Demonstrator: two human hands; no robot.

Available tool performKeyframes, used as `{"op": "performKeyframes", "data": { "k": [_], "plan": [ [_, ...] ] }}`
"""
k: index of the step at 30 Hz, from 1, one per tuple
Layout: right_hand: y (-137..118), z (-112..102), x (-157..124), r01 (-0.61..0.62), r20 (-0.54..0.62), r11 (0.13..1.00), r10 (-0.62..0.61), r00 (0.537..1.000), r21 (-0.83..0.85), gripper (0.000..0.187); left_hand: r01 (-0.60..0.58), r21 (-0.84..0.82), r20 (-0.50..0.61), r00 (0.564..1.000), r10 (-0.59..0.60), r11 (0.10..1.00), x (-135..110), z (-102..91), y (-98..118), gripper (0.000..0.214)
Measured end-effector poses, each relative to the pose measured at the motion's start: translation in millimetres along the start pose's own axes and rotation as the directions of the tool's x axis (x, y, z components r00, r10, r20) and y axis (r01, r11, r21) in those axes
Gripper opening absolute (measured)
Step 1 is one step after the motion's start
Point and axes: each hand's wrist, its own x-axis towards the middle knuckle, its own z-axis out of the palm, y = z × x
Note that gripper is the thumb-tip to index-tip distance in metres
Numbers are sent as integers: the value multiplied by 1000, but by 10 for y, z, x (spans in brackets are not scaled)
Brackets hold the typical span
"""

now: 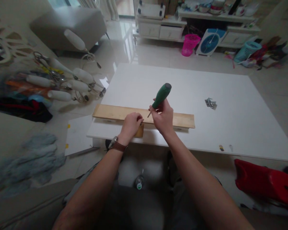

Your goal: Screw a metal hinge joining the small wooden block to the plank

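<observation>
A long wooden board [112,111] lies across the near left part of the white table [182,88]. My right hand [163,118] is closed round a screwdriver [161,95] with a green handle; its shaft slants down to the left, the tip just over the board. Left of it, my left hand [131,125] has its fingers pinched at the board's near edge, above a small wooden block [140,131]. Whatever is between those fingertips is too small to make out. Farther right on the table lies a little pile of metal brackets [211,103].
Two small items, one a yellowish sticker [221,148], lie near the table's front edge. A red plastic object [266,182] stands at the lower right. Below the table edge is a clear bottle [139,182]. Beyond the table are a pink basket [190,44] and a blue fan [210,42].
</observation>
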Motion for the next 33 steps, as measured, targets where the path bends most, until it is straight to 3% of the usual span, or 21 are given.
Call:
{"op": "performKeyframes", "data": {
  "k": [22,33],
  "plan": [
    [-80,-106,-31,-4,-25,1000,5,1000,8,20,101,-177,-23,994,-107,979,19,10,14,20],
    [-54,-123,-55,-11,-6,999,10,1000,-31,19,106,-159,-14,994,-110,982,16,22,-1,21]
  ]
}}
